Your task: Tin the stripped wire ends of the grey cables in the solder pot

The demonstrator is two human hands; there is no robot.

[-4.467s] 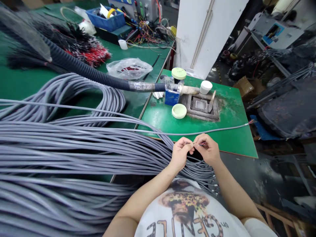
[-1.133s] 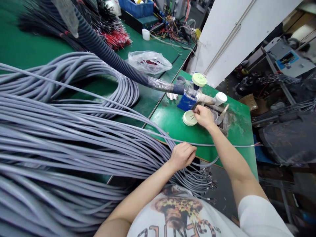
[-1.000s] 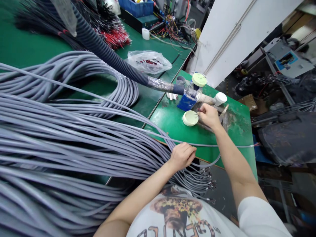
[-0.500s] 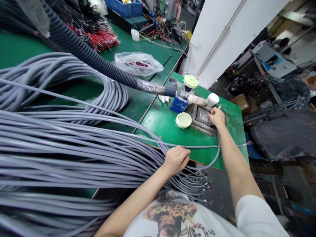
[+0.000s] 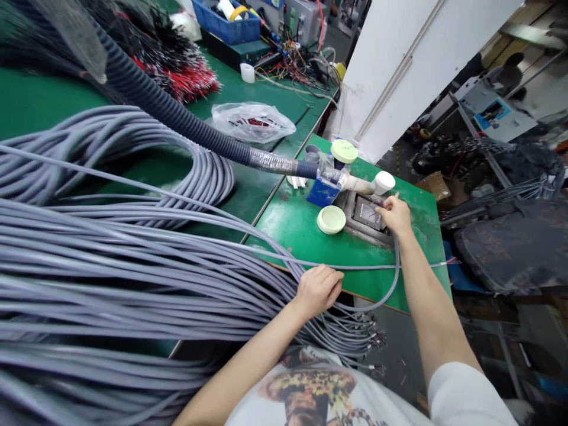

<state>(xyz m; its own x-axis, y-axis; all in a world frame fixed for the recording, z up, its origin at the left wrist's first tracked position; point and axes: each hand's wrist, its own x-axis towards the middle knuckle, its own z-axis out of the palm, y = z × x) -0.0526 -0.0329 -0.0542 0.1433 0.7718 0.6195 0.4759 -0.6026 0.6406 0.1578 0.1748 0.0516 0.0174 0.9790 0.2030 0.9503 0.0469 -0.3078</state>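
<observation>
My right hand [image 5: 394,216] hangs just over a square metal pot [image 5: 366,213] set into the green bench, pinching the thin stripped end of a grey cable [image 5: 390,296]. That cable loops up to it from the large bundle of grey cables [image 5: 133,278]. The wire tips are small and partly hidden by my fingers. My left hand [image 5: 318,290] lies curled around cables at the bundle's edge. A pale green round lid [image 5: 331,219] sits left of the pot, and a white cup [image 5: 384,182] stands behind it.
A corrugated dark hose [image 5: 177,124] with foil tape runs over the bundle to a blue box [image 5: 322,192]. Another pale lid [image 5: 344,151] stands behind. A plastic bag [image 5: 252,122], black-and-red wire bunches [image 5: 177,80] and a blue bin [image 5: 226,21] lie on the far bench.
My right hand has moved from the pale lid rightward to above the metal pot, drawing the cable end with it. My left hand stays on the bundle. The view has shifted slightly.
</observation>
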